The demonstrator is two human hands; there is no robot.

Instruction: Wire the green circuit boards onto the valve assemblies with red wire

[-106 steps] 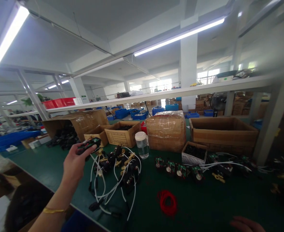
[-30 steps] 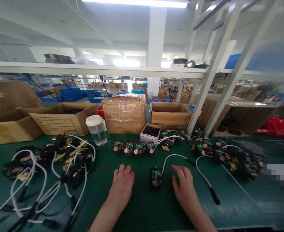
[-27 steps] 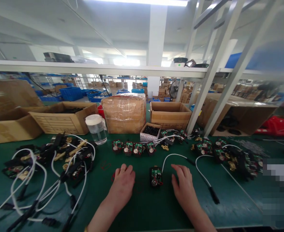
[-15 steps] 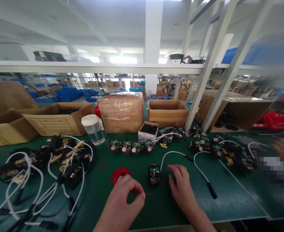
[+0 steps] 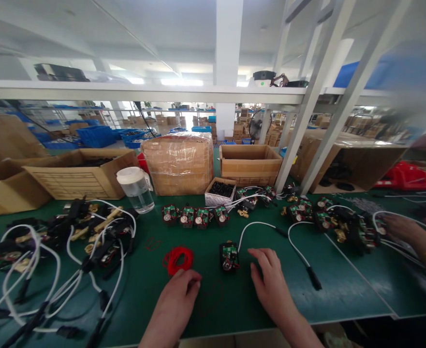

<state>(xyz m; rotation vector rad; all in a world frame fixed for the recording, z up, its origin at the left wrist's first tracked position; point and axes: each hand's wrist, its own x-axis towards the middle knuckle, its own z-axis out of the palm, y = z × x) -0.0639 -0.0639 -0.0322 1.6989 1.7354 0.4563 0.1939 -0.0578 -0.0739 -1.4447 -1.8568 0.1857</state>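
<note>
My left hand [image 5: 176,302] lies on the green table with its fingers pressed together. Their tips meet a thin red rubber band [image 5: 213,296] that lies as a loose loop on the mat. Just beyond the hand sits a small heap of red rubber bands [image 5: 177,258]. My right hand [image 5: 271,285] rests flat with fingers stretched out and holds nothing. It lies just right of a black module with a green board [image 5: 229,256], whose white cable [image 5: 259,224] curves off to the right.
A tangle of black parts with white cables [image 5: 89,237] fills the left. A lidded clear jar [image 5: 135,189], a row of green modules [image 5: 194,216], a small box of black parts [image 5: 219,191] and cardboard boxes [image 5: 178,164] stand behind. Another person's hand [image 5: 404,229] works at the right.
My left hand lifted off the red heap, uncovering it, drew back toward me and closed its fingers. My right hand barely moved. Another person's hand came into view at the right.
</note>
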